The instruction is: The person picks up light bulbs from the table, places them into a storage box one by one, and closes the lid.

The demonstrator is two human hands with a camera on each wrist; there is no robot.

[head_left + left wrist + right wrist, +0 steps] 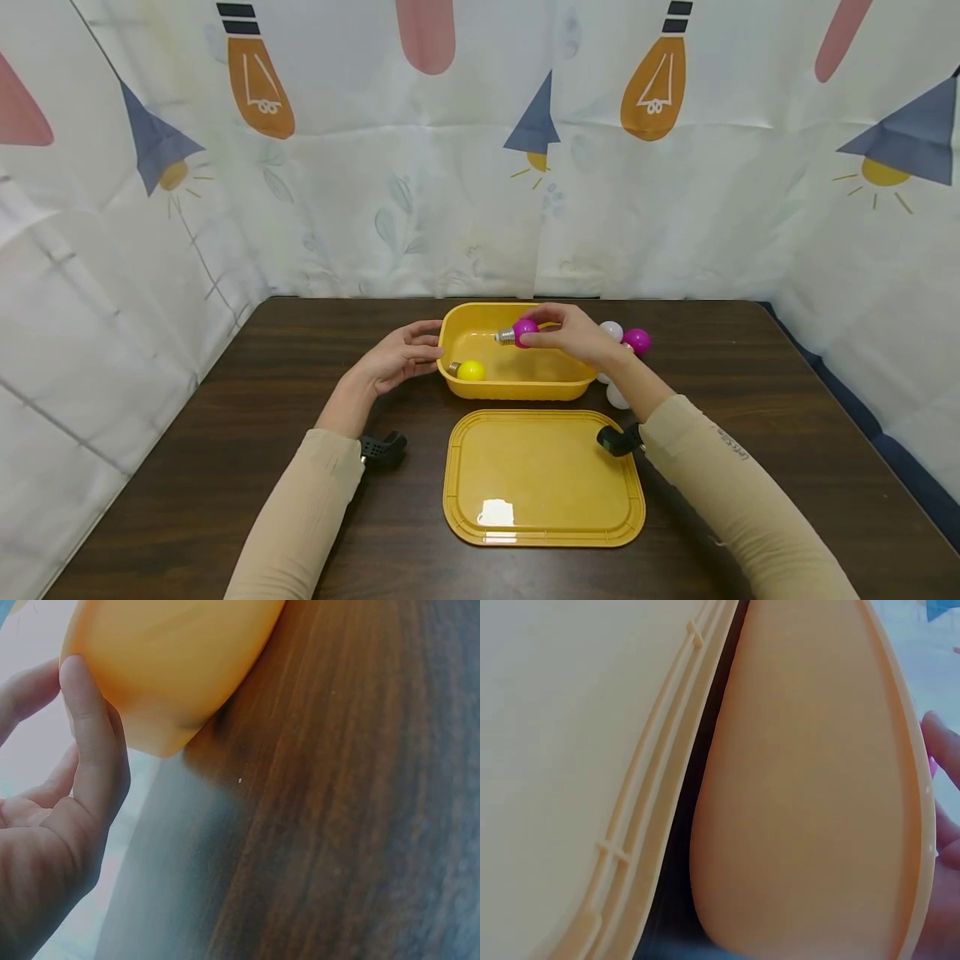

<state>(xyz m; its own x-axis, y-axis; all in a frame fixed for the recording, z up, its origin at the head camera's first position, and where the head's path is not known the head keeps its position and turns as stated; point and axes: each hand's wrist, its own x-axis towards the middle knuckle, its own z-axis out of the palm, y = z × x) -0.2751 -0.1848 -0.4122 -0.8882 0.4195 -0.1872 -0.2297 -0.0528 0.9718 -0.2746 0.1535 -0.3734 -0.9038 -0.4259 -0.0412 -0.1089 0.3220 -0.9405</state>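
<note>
Crowding the tub (517, 390) at its right end in the head view, white bulbs (618, 397) and another purple bulb (637, 340) lie on the bench (405, 533), with the right arm (637, 375) crossing over and partly hiding the group. The lid (543, 475) lies just in front of the tub, and the curtain (480, 208) hangs behind the far edge. A yellow bulb (471, 371) rests in the tub's left front corner, its base leftward. The right hand (573, 333) pinches a purple bulb (527, 332) by its globe over the tub's interior; its long axis runs nearly sideways, base left and slightly down. The left hand (401, 360), fingers apart, touches the tub's left end. Bench runs on broadly to both sides.

From the left wrist, fingertips meet the tub's rim, with bench grain stretching away beside the wall.

From the right wrist, a narrow dark gap separates lid and tub; past the far rim, the hand shows partly, with a sliver of purple.
</note>
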